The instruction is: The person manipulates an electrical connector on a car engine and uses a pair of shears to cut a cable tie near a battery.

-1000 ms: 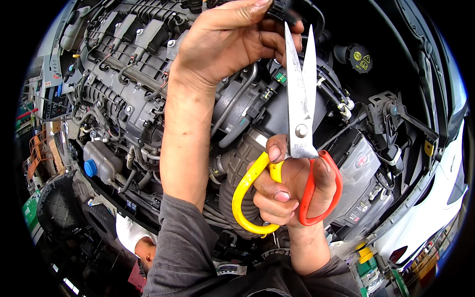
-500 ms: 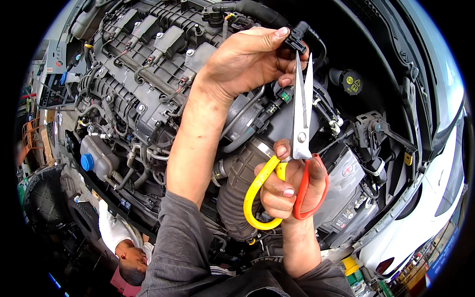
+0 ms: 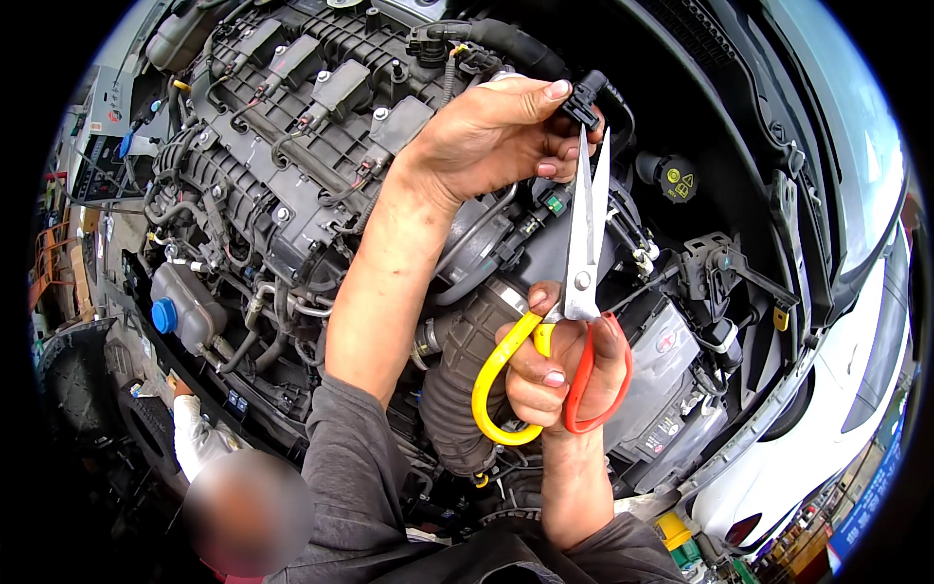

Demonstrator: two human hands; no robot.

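Between the thumb and fingers of my left hand [image 3: 501, 131] is a black plastic wiring connector [image 3: 586, 97], with a dark cable curving away from it on the right. My right hand [image 3: 559, 365] grips a pair of scissors [image 3: 582, 277] with one yellow handle loop and one red one. The blades point away from me and stand slightly apart. One tip reaches the underside of the connector; whether it touches cannot be made out. Part of the left fingers is hidden behind the connector and blades.
Below my hands lies an open engine bay with an engine [image 3: 302, 127], a ribbed air duct [image 3: 457, 380] and a battery [image 3: 662, 389]. A coolant tank with a blue cap [image 3: 164, 315] sits at left. Another person's white sleeve [image 3: 199, 438] shows at lower left. A white car [image 3: 827, 419] stands right.
The view has shifted slightly, and both hands keep their holds. The scissors have moved a little to the left in the picture. The other person at lower left has changed position.
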